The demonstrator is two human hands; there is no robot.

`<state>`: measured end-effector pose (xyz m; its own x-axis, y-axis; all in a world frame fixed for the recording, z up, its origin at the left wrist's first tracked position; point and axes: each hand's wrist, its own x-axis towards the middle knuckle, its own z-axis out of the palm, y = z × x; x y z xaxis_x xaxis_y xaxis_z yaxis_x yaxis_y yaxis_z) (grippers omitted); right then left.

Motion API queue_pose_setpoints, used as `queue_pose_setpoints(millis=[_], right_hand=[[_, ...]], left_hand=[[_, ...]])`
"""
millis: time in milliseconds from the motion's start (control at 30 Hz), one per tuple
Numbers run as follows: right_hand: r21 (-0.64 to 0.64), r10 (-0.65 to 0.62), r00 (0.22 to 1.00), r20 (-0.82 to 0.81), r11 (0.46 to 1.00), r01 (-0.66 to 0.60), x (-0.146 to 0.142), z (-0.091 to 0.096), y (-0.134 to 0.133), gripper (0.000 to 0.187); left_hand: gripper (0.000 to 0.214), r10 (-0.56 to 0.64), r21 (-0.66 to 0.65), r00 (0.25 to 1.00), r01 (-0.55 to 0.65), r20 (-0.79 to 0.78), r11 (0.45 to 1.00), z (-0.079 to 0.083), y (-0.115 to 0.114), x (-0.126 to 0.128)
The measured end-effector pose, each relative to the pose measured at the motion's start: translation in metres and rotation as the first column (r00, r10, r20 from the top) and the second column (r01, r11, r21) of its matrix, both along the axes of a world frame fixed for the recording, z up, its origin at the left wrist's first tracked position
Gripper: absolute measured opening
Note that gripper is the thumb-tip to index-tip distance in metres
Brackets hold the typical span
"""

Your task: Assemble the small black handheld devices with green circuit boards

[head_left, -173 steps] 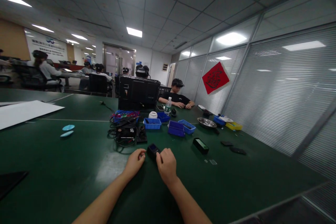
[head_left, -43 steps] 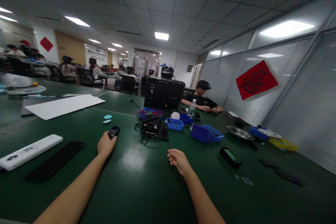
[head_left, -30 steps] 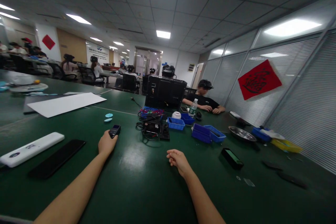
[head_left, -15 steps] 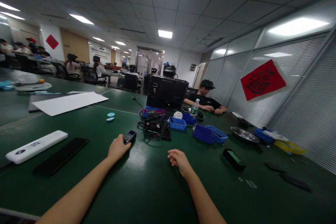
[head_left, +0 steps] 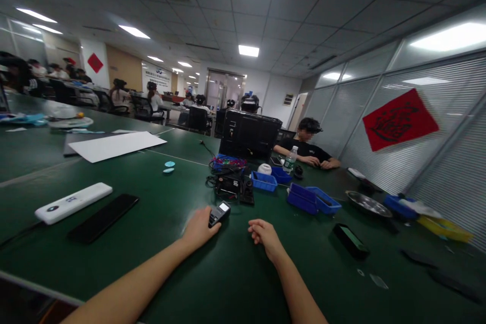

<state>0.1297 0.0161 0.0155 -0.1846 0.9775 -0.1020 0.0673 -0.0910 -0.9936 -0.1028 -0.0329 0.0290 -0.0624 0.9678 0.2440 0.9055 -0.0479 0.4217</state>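
My left hand (head_left: 199,228) is closed around a small dark handheld device (head_left: 219,213) with a light screen and buttons. It holds the device low over the green table, just in front of a black boxy unit with cables (head_left: 228,186). To its right, my right hand (head_left: 266,238) rests near the tabletop, fingers loosely curled together and nothing visible in them. A gap separates this hand from the device.
Left lie a white power strip (head_left: 74,203) and a black slab (head_left: 104,217). Blue trays (head_left: 265,181), a bottle (head_left: 290,160) and a black monitor (head_left: 250,134) stand ahead. Rightward are a black device with a greenish screen (head_left: 351,240) and a metal bowl (head_left: 368,204). A person (head_left: 307,147) sits across the table.
My left hand has moved right with the handheld device, bringing it closer to my right hand. The device's screen now looks bright. My view has turned slightly left; the right hand stays curled.
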Motion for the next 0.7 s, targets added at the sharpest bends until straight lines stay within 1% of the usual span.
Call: queue_pose_setpoints(millis=[133, 267, 500, 700], right_hand=[[0.012, 0.013, 1.000, 0.003, 1.000, -0.013, 0.001, -0.005, 0.004, 0.019], [0.007, 0.017, 1.000, 0.000, 1.000, -0.017, 0.001, -0.008, 0.007, 0.019], [0.011, 0.022, 1.000, 0.009, 1.000, -0.023, 0.001, -0.007, 0.007, 0.020], [0.014, 0.023, 1.000, 0.012, 1.000, -0.023, 0.001, -0.007, 0.007, 0.022]], left_hand=[[0.038, -0.076, -0.002, 0.997, 0.076, 0.010, 0.997, -0.001, -0.006, 0.013], [0.045, -0.121, -0.001, 0.992, 0.121, 0.031, 0.993, -0.002, -0.008, 0.021], [0.065, -0.163, 0.037, 0.983, 0.160, 0.086, 0.986, -0.015, -0.003, 0.034], [0.073, -0.212, 0.039, 0.968, 0.209, 0.130, 0.977, -0.020, 0.003, 0.052]])
